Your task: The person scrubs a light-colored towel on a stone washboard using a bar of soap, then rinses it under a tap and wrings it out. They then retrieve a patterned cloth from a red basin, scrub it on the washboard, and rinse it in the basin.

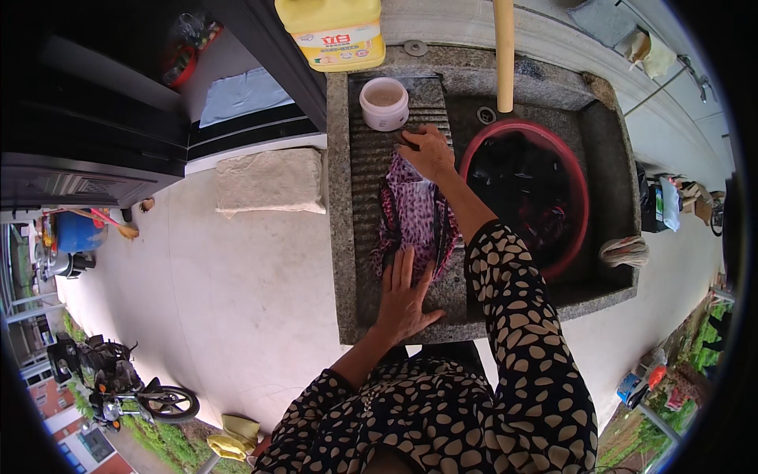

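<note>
A pink-and-black patterned cloth (417,209) lies spread over the ridged washboard (367,170) on the left side of a stone sink. My left hand (407,304) presses flat on the cloth's near end, fingers apart. At its far end is my right hand (429,154), its fingers bent and drawn together; what they hold, if anything, is hidden. Just beyond that hand stands a small round whitish tub (384,105) with pale contents. To the right, a red basin (583,201) of dark water sits in the sink's deeper part, with dark, partly reddish cloth in it.
A yellow jug (335,35) stands behind the sink's far left corner. A wooden pole (504,59) reaches over the far rim. Bundled grey cloth or yarn (624,252) rests on the right rim. A pale stone block (270,181) lies left, and a motorcycle (118,383) stands farther off.
</note>
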Motion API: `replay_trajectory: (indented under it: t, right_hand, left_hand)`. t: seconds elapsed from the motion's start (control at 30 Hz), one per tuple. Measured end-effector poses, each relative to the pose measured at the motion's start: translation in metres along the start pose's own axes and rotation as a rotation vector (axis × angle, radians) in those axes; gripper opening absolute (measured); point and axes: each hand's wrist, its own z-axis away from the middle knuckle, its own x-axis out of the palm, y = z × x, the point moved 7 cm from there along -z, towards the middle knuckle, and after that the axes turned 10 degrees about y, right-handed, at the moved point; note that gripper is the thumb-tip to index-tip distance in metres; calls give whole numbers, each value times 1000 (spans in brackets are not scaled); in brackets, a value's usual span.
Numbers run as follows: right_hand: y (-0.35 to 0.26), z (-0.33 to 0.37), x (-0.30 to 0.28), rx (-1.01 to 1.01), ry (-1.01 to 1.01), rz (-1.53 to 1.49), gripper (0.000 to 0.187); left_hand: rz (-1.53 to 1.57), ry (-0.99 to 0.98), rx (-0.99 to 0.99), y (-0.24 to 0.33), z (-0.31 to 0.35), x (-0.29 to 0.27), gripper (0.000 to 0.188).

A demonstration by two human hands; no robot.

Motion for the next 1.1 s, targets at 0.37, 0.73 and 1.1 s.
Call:
replay_trajectory:
  t: [0.37,0.73,1.1]
  right_hand:
    - [-26,39,-20,-174,195,75,39]
    - [-39,107,-33,-336,113,-62,37]
    - [-68,142,-44,-546,-38,-94,39]
  left_hand:
    - [3,-87,58,9,24,-6,77]
    - [-2,-100,42,7,29,-15,68]
    - [6,-173,7,1,24,-13,64]
